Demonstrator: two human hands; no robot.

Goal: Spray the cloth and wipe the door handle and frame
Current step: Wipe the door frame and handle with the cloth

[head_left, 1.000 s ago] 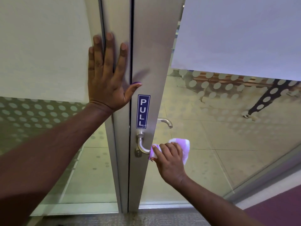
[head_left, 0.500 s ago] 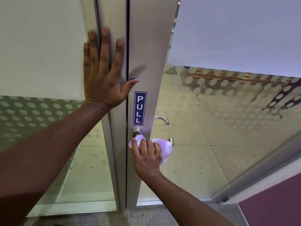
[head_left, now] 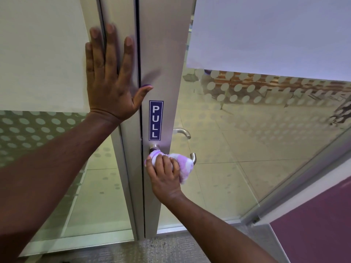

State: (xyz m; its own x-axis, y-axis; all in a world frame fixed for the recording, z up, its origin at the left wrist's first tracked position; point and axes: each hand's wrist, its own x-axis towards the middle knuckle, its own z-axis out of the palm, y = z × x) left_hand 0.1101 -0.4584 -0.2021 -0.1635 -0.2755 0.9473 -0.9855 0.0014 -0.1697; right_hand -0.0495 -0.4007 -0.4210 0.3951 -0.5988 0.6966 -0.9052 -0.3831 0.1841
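Purple-white cloth point(head_left: 182, 164) bunched in right hand point(head_left: 164, 177), rubbing door handle point(head_left: 192, 158) under palm. Left hand point(head_left: 110, 82) lying flat, fingers spread, bracing frame point(head_left: 131, 168). Handle wipe looking halfway-ish, frame probably not wiped yet.

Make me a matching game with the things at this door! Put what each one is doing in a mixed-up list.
Things:
1. left hand
2. right hand
3. cloth
4. PULL sign

States:
A. stuck on the door above the handle
B. purple and white, wrapped on the handle
C. flat against the frame
D. gripping the cloth

Pairs: 1-C, 2-D, 3-B, 4-A
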